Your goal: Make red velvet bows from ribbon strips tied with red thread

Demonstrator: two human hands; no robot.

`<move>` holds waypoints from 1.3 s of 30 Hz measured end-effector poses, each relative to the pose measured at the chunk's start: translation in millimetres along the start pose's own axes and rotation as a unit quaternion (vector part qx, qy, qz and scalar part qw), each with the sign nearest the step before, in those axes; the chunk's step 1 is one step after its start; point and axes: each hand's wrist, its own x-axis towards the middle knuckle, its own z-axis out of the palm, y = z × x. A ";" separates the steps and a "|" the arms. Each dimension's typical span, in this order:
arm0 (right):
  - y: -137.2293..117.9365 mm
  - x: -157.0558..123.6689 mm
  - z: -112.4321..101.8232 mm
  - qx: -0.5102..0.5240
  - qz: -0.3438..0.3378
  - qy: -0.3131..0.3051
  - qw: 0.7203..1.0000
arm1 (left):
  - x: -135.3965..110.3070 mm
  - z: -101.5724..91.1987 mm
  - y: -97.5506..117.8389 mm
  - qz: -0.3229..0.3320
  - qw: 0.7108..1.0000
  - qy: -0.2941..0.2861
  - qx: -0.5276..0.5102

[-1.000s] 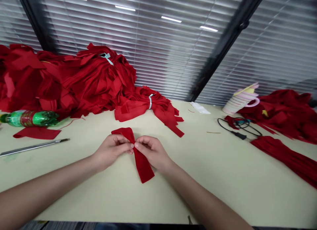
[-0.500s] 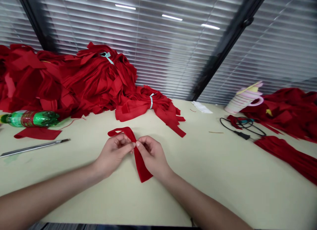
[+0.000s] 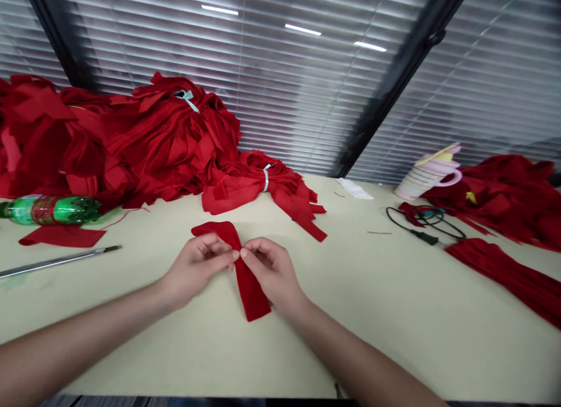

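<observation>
Between my two hands is a red fabric strip point(image 3: 251, 293), pinched near its middle just above the table. My left hand point(image 3: 199, 266) grips it between thumb and fingers from the left side. From the right, my right hand point(image 3: 269, 269) pinches the same spot, so the two thumb tips almost meet. One end of the strip hangs down toward me and the other bends away behind my left fingers. My curled fingers partly hide the pinched section.
Piled red fabric strips point(image 3: 166, 132) fill the back left, with a tied bundle point(image 3: 258, 182) in front. At left lie a green bottle point(image 3: 52, 210) and a thin metal tool point(image 3: 61, 261). A striped mug point(image 3: 425, 176), black cable point(image 3: 421, 236) and more red strips point(image 3: 504, 272) are at right.
Both hands keep their pinch on the strip and have barely moved. The strip's far part looks flatter, its open loop no longer showing. The whole view has shifted slightly.
</observation>
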 end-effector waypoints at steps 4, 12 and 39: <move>-4.1 4.3 -6.9 0.076 0.027 -0.054 0.995 | 6.4 -10.5 1.3 0.006 0.996 -0.084 -0.030; -1.2 2.7 -3.2 -0.056 -0.023 0.005 0.998 | 1.1 1.5 -5.1 0.006 0.999 -0.003 0.040; 2.8 8.9 -9.9 0.118 0.075 -0.002 0.990 | -1.6 -1.3 -4.2 -0.017 0.999 0.033 0.006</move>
